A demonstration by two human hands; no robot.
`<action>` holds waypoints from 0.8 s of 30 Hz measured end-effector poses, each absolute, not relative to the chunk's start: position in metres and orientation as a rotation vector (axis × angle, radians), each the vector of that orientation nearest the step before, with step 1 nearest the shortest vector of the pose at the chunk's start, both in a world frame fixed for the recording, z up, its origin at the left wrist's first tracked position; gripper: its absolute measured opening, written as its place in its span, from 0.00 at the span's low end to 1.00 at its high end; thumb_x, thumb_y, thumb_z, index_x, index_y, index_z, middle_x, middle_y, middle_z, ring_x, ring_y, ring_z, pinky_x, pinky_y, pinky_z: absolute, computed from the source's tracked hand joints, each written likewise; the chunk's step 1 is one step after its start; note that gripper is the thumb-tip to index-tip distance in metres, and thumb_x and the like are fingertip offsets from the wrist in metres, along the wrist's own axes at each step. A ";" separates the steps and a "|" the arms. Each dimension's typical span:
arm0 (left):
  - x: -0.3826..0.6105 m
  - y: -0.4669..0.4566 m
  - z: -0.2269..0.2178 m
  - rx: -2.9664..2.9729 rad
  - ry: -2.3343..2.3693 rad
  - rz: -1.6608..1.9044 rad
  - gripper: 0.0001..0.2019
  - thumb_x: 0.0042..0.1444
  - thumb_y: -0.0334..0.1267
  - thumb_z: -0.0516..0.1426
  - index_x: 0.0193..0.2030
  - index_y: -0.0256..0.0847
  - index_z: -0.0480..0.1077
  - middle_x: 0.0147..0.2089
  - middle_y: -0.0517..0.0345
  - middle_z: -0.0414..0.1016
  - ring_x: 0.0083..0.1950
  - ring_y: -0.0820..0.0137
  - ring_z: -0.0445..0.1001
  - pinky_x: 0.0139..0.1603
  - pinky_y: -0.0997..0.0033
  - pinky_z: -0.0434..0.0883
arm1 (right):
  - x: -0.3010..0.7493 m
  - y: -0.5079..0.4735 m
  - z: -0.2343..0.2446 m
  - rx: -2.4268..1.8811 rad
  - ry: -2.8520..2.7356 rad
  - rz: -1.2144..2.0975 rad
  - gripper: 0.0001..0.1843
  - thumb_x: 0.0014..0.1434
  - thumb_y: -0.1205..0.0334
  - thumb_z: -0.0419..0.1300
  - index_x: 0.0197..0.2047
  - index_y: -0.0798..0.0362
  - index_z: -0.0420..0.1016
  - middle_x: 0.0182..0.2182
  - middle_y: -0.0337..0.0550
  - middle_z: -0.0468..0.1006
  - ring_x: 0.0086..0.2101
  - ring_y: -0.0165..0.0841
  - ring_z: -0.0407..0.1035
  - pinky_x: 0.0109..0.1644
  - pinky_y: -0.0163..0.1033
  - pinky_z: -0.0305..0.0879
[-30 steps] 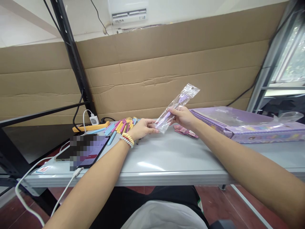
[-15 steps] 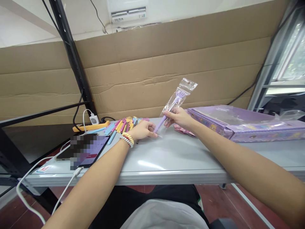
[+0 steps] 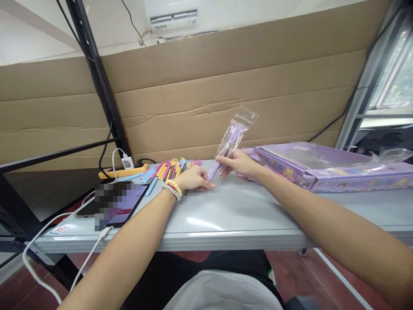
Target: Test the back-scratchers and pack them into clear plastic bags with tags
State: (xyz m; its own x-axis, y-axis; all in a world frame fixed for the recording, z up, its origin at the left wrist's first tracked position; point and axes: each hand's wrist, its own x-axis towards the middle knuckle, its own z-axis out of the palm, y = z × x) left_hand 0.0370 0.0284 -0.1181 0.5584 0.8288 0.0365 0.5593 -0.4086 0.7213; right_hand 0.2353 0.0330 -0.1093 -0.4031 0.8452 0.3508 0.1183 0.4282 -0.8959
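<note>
My right hand (image 3: 237, 164) pinches a clear plastic sleeve (image 3: 237, 129) that stands tilted up over the grey table (image 3: 226, 215), with a purple fork-shaped pen (image 3: 222, 153) partly inside it. The pen's lower end sticks out of the sleeve's bottom towards my left hand (image 3: 194, 178). My left hand rests on the table with fingers curled, its fingertips at the pen's lower end. A pile of coloured pens (image 3: 167, 168) in pink, yellow and blue lies just behind my left hand.
A purple printed box (image 3: 322, 170) with loose clear plastic lies at the right. A phone and tablet (image 3: 119, 202) with white cables sit at the left, near a charger (image 3: 127, 162). Cardboard sheets line the back; a black rack post stands at the left.
My right hand has lifted the sleeve more upright and moved it a little left. The purple pen has slid partly out of the sleeve's bottom, towards my left hand.
</note>
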 end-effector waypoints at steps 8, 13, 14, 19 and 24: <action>0.039 0.036 -0.125 2.022 0.869 0.759 0.15 0.40 0.43 0.65 0.28 0.34 0.68 0.24 0.61 0.70 0.25 0.76 0.68 0.30 0.74 0.65 | 0.238 0.035 -0.105 -0.790 -1.780 1.066 0.21 0.54 0.50 0.66 0.34 0.59 0.65 0.26 0.46 0.75 0.22 0.33 0.71 0.22 0.36 0.72; 0.041 0.031 -0.122 1.956 0.809 0.698 0.17 0.42 0.41 0.65 0.36 0.33 0.70 0.26 0.57 0.73 0.26 0.74 0.71 0.27 0.74 0.68 | 0.240 0.038 -0.109 -0.802 -1.855 1.053 0.24 0.53 0.44 0.65 0.33 0.60 0.67 0.29 0.50 0.76 0.24 0.33 0.72 0.24 0.36 0.72; 0.041 0.030 -0.121 1.961 0.828 0.669 0.16 0.42 0.41 0.65 0.34 0.33 0.69 0.26 0.56 0.73 0.26 0.74 0.72 0.27 0.74 0.69 | 0.240 0.038 -0.109 -0.804 -1.872 1.048 0.25 0.52 0.43 0.65 0.32 0.60 0.67 0.29 0.50 0.76 0.24 0.33 0.71 0.24 0.36 0.72; 0.041 0.026 -0.121 1.970 0.877 0.543 0.14 0.43 0.39 0.65 0.29 0.36 0.64 0.21 0.58 0.72 0.22 0.73 0.71 0.22 0.75 0.68 | 0.238 0.034 -0.111 -0.837 -1.982 1.002 0.31 0.49 0.36 0.63 0.31 0.61 0.70 0.26 0.49 0.75 0.22 0.30 0.70 0.24 0.33 0.70; 0.041 0.024 -0.120 1.992 0.855 0.559 0.13 0.45 0.39 0.64 0.28 0.36 0.63 0.18 0.62 0.68 0.19 0.75 0.68 0.18 0.76 0.66 | 0.237 0.035 -0.112 -0.886 -1.995 1.009 0.36 0.47 0.29 0.58 0.32 0.60 0.68 0.27 0.50 0.75 0.22 0.30 0.70 0.24 0.32 0.69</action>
State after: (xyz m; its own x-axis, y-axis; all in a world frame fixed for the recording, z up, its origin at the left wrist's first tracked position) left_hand 0.0413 0.0238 -0.1196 0.6630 0.7462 0.0603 0.3540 -0.3834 0.8530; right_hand 0.2373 0.0354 -0.1125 -0.5043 0.8140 0.2883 0.2500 0.4572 -0.8535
